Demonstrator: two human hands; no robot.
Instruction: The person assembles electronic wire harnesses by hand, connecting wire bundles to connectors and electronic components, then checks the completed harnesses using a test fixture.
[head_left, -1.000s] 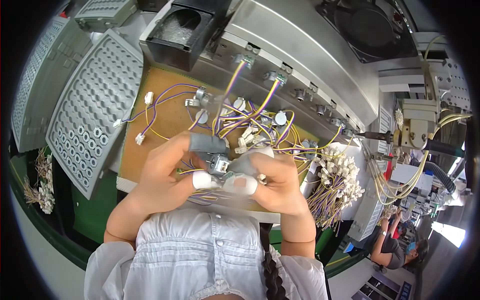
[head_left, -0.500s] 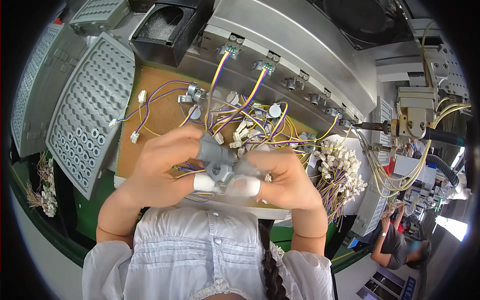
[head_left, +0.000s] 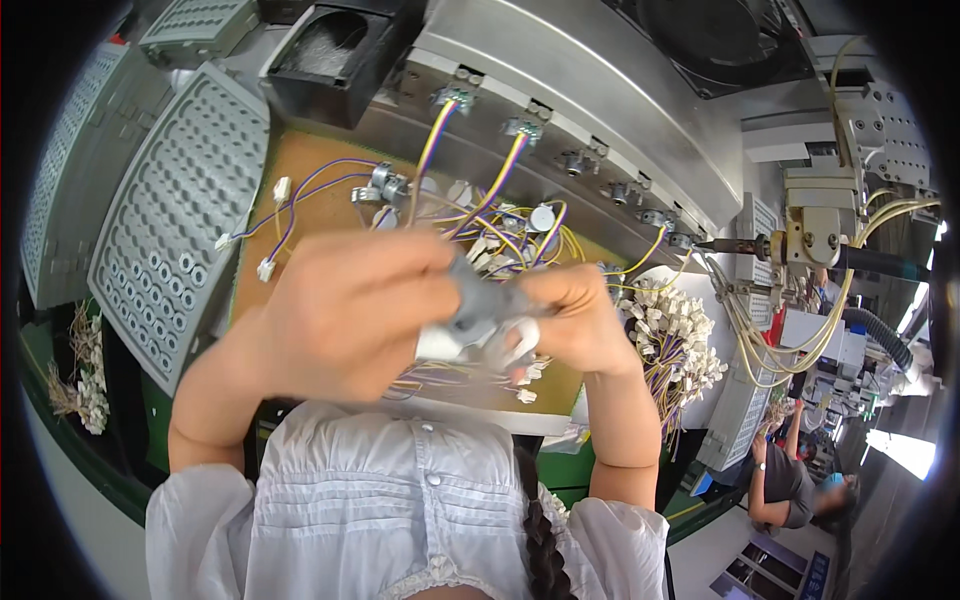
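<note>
Blurred by motion, my two hands meet over the workbench. My left hand [head_left: 345, 315] is closed around small grey metal parts [head_left: 478, 300], perhaps more than one. My right hand [head_left: 580, 320] pinches at the same grey cluster from the other side, its thumb and finger curled in. White covers wrap the thumb tips. Just beyond the hands lies a tangle of yellow and purple wires with white connectors [head_left: 490, 250] and small round silver motors [head_left: 541, 218]. How the held parts fit together cannot be made out.
To the left slopes a grey tray [head_left: 190, 190] with ring-shaped parts in its lower pockets. Ahead, a metal fixture [head_left: 590, 130] carries wired parts, and a soldering tip [head_left: 730, 245] points at its right end. A black box [head_left: 340, 65] stands behind. White-connector bundles [head_left: 675, 340] lie right; a co-worker [head_left: 785, 480] sits beyond.
My left hand has turned and shifted slightly right, its back now more toward view. My right hand has tilted, thumb raised. The grey parts between them have moved slightly up and right.
</note>
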